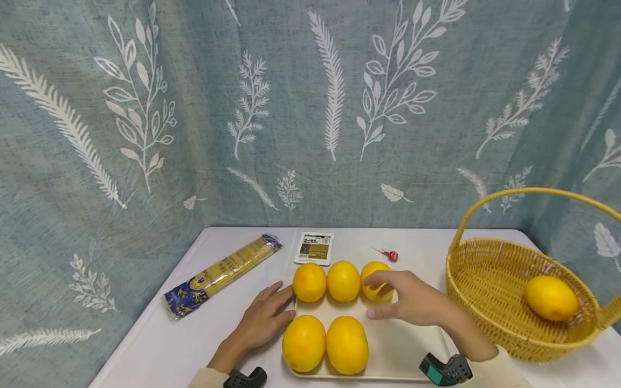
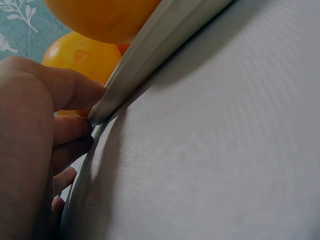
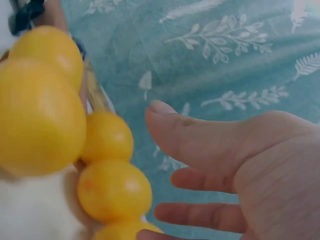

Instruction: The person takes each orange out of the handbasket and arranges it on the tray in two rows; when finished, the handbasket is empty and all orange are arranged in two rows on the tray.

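A cream tray [image 1: 398,350] holds oranges: two at the front left and a row of three along the back edge. My left hand [image 1: 264,315] lies at the tray's left side, fingers fairly straight. In the left wrist view its thumb [image 2: 82,92] touches the tray rim [image 2: 145,55], near the corner. Over the right part of the tray, my right hand [image 1: 407,299] has thumb and fingers spread apart. Its fingertips overlap the rightmost back orange [image 1: 375,268] in the head view. The right wrist view shows the middle back orange [image 3: 114,191] beyond the fingers.
A yellow wicker basket [image 1: 485,323] with a tall handle stands at the right, one orange [image 1: 550,298] inside. Long packaged noodles [image 1: 223,275] lie at the left. Behind the tray are a flat food packet [image 1: 314,248] and a red lollipop [image 1: 392,255]. A leaf-patterned curtain [image 1: 291,134] borders the table.
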A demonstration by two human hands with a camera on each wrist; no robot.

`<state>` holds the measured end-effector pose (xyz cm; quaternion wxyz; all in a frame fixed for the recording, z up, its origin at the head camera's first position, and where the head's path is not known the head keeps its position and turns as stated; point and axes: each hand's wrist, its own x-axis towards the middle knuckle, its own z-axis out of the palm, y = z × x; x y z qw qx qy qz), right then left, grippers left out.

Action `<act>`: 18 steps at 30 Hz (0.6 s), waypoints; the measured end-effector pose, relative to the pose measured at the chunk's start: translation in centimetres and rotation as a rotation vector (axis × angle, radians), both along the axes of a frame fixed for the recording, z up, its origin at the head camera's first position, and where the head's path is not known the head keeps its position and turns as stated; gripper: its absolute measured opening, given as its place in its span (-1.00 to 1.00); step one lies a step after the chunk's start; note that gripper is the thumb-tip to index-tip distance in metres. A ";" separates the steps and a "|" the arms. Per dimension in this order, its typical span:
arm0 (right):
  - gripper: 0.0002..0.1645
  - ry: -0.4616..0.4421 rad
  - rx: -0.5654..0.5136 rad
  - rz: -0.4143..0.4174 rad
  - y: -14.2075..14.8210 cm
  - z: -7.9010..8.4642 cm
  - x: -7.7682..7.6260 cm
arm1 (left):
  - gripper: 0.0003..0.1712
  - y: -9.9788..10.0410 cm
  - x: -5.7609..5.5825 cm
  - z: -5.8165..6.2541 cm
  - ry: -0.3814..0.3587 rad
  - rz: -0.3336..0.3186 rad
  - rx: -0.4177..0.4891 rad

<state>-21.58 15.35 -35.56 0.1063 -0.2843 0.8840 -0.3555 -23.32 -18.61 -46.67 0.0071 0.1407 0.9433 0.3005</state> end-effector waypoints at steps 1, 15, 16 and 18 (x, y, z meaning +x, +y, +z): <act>-0.34 0.018 0.004 -0.017 0.4 0.2 0.0 | -0.33 0.0 0.0 0.0 0.001 0.000 -0.002; -0.48 0.110 0.035 -0.290 7.5 1.2 0.3 | -0.32 -0.2 0.1 -0.2 0.008 -0.015 0.005; -0.48 0.119 0.043 -0.311 8.1 1.2 0.3 | -0.32 -0.2 0.1 -0.2 0.010 -0.016 0.007; -0.46 0.138 0.061 -0.348 9.3 1.2 0.4 | -0.32 -0.2 0.0 -0.2 0.011 -0.013 0.004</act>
